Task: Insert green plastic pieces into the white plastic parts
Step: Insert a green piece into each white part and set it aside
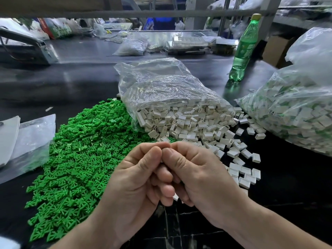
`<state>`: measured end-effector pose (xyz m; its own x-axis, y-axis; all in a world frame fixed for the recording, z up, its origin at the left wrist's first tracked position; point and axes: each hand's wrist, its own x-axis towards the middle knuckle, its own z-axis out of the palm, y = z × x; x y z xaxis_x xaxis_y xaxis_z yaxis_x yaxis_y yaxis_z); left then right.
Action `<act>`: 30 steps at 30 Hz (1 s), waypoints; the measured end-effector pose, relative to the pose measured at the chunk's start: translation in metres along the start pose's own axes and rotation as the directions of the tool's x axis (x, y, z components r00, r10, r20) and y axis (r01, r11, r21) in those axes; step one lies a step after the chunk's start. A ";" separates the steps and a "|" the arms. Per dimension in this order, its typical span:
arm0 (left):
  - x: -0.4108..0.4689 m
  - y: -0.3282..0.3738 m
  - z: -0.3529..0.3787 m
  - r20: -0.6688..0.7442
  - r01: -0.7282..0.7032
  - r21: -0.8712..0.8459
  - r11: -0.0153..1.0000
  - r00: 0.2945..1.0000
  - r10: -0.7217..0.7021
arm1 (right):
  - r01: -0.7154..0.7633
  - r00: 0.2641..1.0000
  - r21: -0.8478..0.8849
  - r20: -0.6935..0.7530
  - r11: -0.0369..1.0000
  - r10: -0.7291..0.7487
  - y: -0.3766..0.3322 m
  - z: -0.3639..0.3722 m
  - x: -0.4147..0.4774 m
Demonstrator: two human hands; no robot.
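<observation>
A big heap of green plastic pieces [80, 150] covers the dark table at the left. White plastic parts [194, 121] spill from an open clear bag [161, 87] in the middle and lie scattered toward the right. My left hand [136, 178] and my right hand [199, 173] meet in front of me, fingers curled, thumbs and forefingers pressed together at the top. A sliver of a white part [163, 161] shows between the thumbs; whatever else they pinch is hidden. A white part [175, 197] peeks out under my right hand's fingers.
At the right lies a large clear bag [294, 112] of white parts with green inside. A green bottle [244, 49] stands behind it. Flat plastic bags [27, 139] lie at the left edge. More bags, trays and a metal frame stand farther back.
</observation>
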<state>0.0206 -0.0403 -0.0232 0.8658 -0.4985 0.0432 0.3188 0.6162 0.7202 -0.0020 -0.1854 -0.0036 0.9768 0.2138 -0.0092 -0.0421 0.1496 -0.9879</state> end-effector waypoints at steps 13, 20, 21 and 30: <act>-0.001 0.001 0.006 0.001 -0.046 -0.004 0.999 0.999 0.046 | 0.008 0.999 0.083 0.037 0.997 -0.011 -0.003 0.002 -0.001; -0.002 0.011 -0.004 0.031 -0.105 0.289 0.952 0.994 0.100 | -0.001 0.998 0.061 0.057 0.998 -0.003 0.002 -0.004 0.004; -0.002 0.012 -0.005 0.021 -0.136 0.394 0.909 0.990 0.139 | -0.002 0.999 0.054 0.053 0.999 0.000 0.002 -0.006 0.004; -0.009 0.022 -0.010 0.148 -0.286 0.928 0.239 0.872 0.466 | -0.133 0.988 0.396 0.130 0.909 0.088 -0.001 -0.017 0.008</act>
<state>0.0242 -0.0161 -0.0148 0.8465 -0.2384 0.4760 -0.5290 -0.2762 0.8024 0.0094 -0.2006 -0.0058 0.9337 0.3499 -0.0757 -0.2511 0.4894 -0.8351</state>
